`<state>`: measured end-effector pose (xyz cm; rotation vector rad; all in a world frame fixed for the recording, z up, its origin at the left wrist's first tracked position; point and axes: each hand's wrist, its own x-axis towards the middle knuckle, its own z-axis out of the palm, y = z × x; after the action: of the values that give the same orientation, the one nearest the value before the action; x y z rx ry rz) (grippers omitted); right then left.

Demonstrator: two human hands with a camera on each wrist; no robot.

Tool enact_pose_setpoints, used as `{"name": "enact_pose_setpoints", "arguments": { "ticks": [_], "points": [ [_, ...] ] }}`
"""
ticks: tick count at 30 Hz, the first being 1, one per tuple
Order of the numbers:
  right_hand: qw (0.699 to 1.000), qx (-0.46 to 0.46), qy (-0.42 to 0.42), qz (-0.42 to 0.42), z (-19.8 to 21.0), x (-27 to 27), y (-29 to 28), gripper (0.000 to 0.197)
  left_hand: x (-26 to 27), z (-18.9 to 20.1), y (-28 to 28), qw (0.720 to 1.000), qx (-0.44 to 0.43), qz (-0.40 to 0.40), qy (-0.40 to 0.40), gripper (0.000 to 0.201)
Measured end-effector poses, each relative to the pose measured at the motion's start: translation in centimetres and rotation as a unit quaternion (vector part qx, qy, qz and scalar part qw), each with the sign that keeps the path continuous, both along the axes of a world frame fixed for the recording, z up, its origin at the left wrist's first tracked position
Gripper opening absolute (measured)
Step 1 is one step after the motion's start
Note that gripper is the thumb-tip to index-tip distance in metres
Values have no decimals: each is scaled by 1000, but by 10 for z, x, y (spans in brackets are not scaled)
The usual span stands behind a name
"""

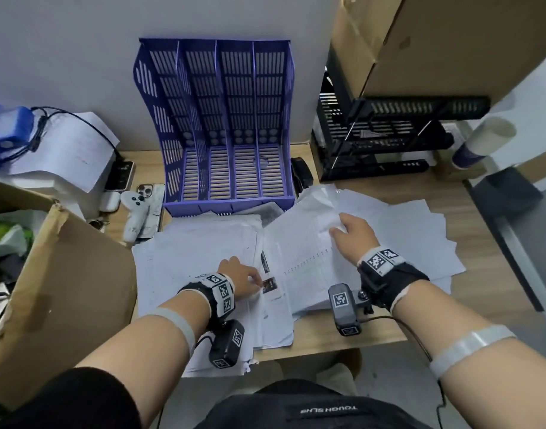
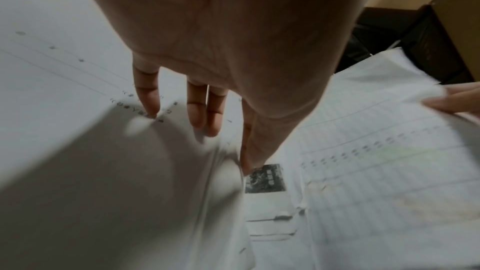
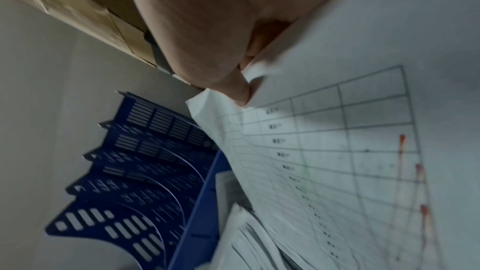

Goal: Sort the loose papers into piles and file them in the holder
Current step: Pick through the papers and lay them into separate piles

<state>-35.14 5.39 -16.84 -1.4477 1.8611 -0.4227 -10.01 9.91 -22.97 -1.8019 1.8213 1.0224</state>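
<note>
Papers [image 1: 203,252] cover the near half of the wooden bench [image 1: 488,274], loosely split into a squarer stack on the left and a fanned, overlapping spread [image 1: 398,236] on the right. The left hand [image 1: 239,278] lies on the inner edge of the left stack, beside a sheet bearing a small dark printed photo [image 1: 269,284]; in the left wrist view its fingers [image 2: 200,110] reach down nearly straight, tips touching the paper, so that grip is slack and holds nothing. The right hand [image 1: 353,232] has its grip closed on a sheet printed with a table [image 3: 337,151], thumb [image 3: 233,87] pinching its crumpled corner against the fingers beneath; the sheet is raised off the spread at that corner. The purple holder [image 1: 225,125] stands upright at the back of the bench against the wall, just beyond the papers, its four slots showing only bare slatted floor. A black mesh tray rack [image 1: 386,140] sits to its right, and a white controller [image 1: 135,212] and a phone [image 1: 152,193] lie to its left.
</note>
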Motion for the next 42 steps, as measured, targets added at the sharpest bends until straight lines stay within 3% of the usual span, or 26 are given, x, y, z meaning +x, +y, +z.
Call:
{"name": "enact_pose_setpoints", "arguments": {
  "ticks": [2, 5, 7, 9, 10, 11, 12, 15, 16, 19, 23, 25, 27, 29, 31, 32, 34, 37, 38, 42],
  "points": [
    [998, -37, -50, -24, 20, -9, -7, 23, -2, 4, -2, 999, 4, 25, 26, 26],
    [980, -76, -145, -115, 39, -23, -16, 22, -11, 22, -11, 973, 15, 148, 174, 48],
    [953, -74, -225, -191, 46, -27, -15, 18, -23, 39, -15, 904, 69, 285, 312, 65],
    [929, -69, -284, -226, 51, -28, -8, 17, -34, 56, -19, 800, 143, 395, 428, 76],
    [918, -66, -312, -235, 51, -29, -4, 15, -39, 63, -21, 767, 164, 419, 457, 80],
    [904, -65, -344, -245, 52, -30, -1, 15, -43, 67, -23, 751, 175, 429, 470, 83],
    [890, -69, -372, -255, 55, -32, 2, 14, -46, 70, -25, 758, 177, 427, 461, 85],
    [848, -113, -424, -296, 63, -40, 3, 15, -56, 68, -30, 827, 150, 400, 366, 96],
    [840, -123, -432, -305, 68, -43, 3, 14, -58, 66, -31, 836, 150, 402, 342, 97],
    [826, -146, -447, -311, 79, -51, 8, 14, -66, 64, -33, 816, 180, 438, 331, 92],
    [798, -170, -460, -351, 86, -67, 16, 20, -81, 74, -38, 832, 132, 433, 321, 81],
    [764, -181, -489, -380, 86, -78, 19, 26, -90, 83, -40, 835, 152, 401, 345, 89],
    [746, -181, -501, -399, 83, -92, 22, 30, -103, 90, -45, 807, 192, 375, 415, 106],
    [758, -162, -492, -398, 80, -101, 28, 29, -120, 101, -50, 750, 211, 371, 506, 104],
    [789, -120, -465, -383, 73, -109, 38, 27, -139, 111, -55, 693, 200, 386, 575, 86],
    [806, -90, -456, -367, 67, -112, 43, 27, -147, 111, -59, 678, 183, 397, 591, 70],
    [829, -26, -444, -337, 55, -120, 52, 24, -159, 107, -66, 698, 105, 393, 589, 41],
    [835, 6, -429, -344, 42, -135, 56, 8, -157, 100, -70, 747, 16, 381, 545, 46],
    [837, 10, -423, -348, 39, -138, 55, 10, -152, 100, -68, 761, 2, 371, 532, 45],
    [907, 64, -342, -238, 30, -125, 50, 30, -111, 92, -62, 800, 12, 363, 478, 37]
  ]
}}
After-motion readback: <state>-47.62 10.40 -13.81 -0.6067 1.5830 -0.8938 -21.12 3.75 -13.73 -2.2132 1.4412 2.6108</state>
